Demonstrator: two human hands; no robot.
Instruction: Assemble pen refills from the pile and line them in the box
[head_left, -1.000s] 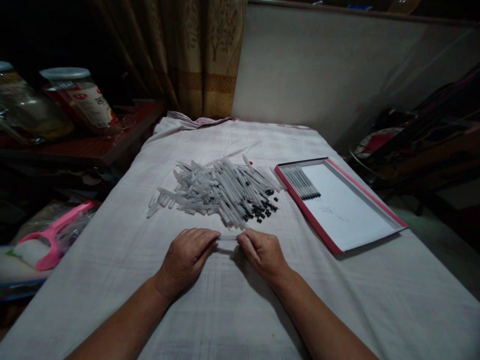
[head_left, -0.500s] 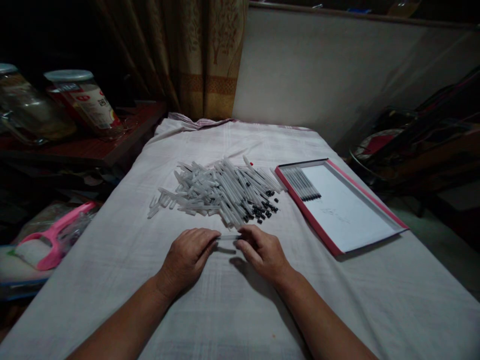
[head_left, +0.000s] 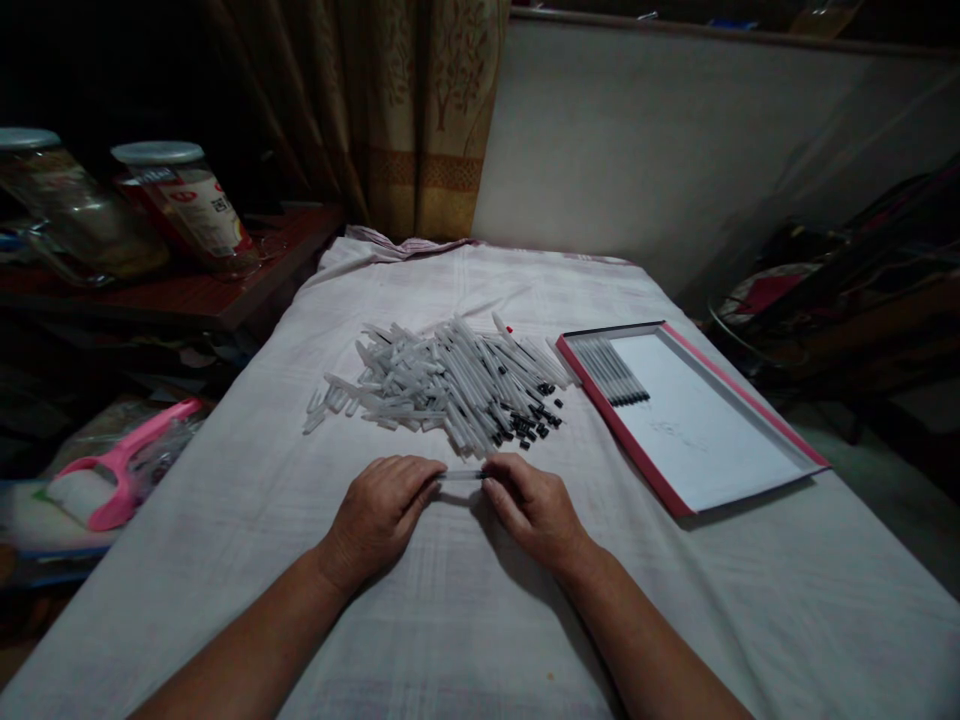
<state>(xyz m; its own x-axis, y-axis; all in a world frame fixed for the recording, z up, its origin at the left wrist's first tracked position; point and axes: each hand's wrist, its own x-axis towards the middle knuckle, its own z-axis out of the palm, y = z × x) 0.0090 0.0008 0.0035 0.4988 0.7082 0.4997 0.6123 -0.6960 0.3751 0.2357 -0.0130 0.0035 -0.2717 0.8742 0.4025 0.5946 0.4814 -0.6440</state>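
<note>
Right now both hands rest low on the cloth-covered desk (head_left: 315, 560), near its front edge. The left hand (head_left: 379, 510) and right hand (head_left: 536, 510) each pinch one end of a clear tube (head_left: 459, 475) between thumb and fingertips. Its long axis runs left to right, level, just above the cloth. The tube lies straight between the two hands, equally near both, knuckles up, other fingers curled. Directly beyond it, close to the fingertips, sits a pile (head_left: 442, 385) of like pale tubes, mostly angled toward far left. Small black caps (head_left: 532, 425) are scattered at the pile's right near edge, nearer the right hand. Farther right, apart from the pile, is a red-rimmed tray (head_left: 626, 445) with a white floor. A row of thin refills (head_left: 611, 370) lies side by side in its far left corner, dark tips toward the near right. Off the desk, far left: a lidded jar (head_left: 191, 205) on a shelf, with a red-and-white label and a square code patch. The print is too small to read. Below it is a pink tool (head_left: 124, 470). No other writing is legible.
</note>
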